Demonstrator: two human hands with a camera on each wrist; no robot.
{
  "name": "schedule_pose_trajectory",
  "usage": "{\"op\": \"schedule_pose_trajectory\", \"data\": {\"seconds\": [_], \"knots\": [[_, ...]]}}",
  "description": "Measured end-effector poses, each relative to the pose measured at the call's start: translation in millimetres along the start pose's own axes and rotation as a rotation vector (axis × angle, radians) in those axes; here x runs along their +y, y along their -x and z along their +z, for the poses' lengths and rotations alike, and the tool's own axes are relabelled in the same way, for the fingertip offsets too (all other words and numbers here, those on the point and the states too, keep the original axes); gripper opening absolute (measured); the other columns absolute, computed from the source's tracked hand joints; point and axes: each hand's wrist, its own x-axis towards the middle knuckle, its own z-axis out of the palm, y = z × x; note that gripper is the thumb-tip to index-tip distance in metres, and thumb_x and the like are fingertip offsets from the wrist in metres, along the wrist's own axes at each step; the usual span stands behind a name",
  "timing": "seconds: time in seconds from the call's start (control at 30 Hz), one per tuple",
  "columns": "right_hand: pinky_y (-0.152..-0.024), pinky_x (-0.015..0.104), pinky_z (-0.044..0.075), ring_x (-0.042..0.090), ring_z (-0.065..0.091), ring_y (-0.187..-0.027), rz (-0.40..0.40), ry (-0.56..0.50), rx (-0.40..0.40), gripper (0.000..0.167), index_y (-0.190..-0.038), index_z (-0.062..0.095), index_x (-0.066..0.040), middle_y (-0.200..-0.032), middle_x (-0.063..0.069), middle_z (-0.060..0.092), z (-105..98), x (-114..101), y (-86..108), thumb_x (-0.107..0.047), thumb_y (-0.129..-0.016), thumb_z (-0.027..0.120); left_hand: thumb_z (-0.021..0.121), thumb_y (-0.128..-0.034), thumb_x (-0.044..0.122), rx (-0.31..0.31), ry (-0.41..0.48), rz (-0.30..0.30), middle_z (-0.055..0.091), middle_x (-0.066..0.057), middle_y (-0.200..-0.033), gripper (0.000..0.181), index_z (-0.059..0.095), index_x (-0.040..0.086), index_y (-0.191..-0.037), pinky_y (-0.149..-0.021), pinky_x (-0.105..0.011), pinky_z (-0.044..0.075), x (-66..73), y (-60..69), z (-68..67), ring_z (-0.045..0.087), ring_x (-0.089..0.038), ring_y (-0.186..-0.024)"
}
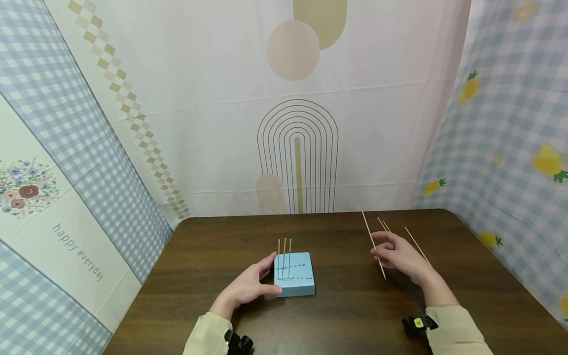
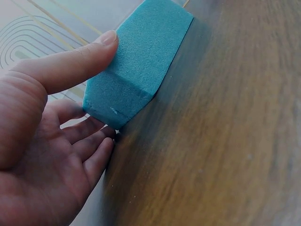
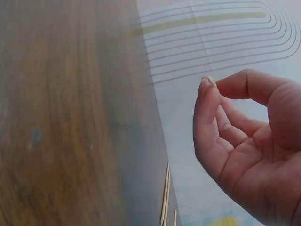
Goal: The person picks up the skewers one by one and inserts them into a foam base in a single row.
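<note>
A light blue foam block [image 1: 302, 271] with rows of dark marks on top sits on the table. Three thin wooden sticks [image 1: 285, 254] stand upright in its left part. My left hand [image 1: 249, 286] grips the block's left side; in the left wrist view its thumb lies against the block's near face [image 2: 146, 52]. Off to the right, above the table, my right hand [image 1: 401, 256] pinches another thin wooden stick [image 1: 367, 227] between thumb and index finger. That stick leans in the head view; in the right wrist view only a small bit shows at the fingertips.
More loose sticks [image 1: 415, 243] lie on the table beside and behind my right hand, partly covered by it. The brown wooden table [image 1: 337, 320] ends at a patterned cloth [image 1: 213, 148] behind; checked cloths hang on the left and right.
</note>
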Motion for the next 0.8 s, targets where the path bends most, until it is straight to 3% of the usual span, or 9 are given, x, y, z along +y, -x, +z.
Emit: {"op": "schedule_pose_trajectory", "data": {"seconds": [0.3, 0.8], "knots": [[-0.078, 0.036, 0.065, 0.030, 0.072, -0.101, -0.056, -0.042, 0.016, 0.051, -0.155, 0.041, 0.006, -0.118, 0.024, 0.072, 9.5, -12.5, 1.6, -0.007, -0.109, 0.059, 0.089, -0.0897, 0.022, -0.001, 0.003, 0.002, 0.025, -0.018, -0.175, 0.104, 0.025, -0.001, -0.168, -0.125, -0.052, 0.032, -0.2, -0.1, 0.2, 0.030, -0.036, -0.158], [-0.079, 0.038, 0.066, 0.034, 0.074, -0.098, -0.090, -0.088, -0.011, 0.031, -0.137, 0.056, 0.006, -0.112, 0.022, 0.073, 29.7, -27.5, 2.4, -0.009, -0.109, 0.061, 0.089, -0.0898, 0.021, 0.001, 0.002, 0.003, 0.025, -0.019, -0.174, 0.104, 0.025, -0.001, -0.168, -0.125, -0.054, 0.033, 2.1, 1.2, 0.9, 0.032, -0.038, -0.157]]}}
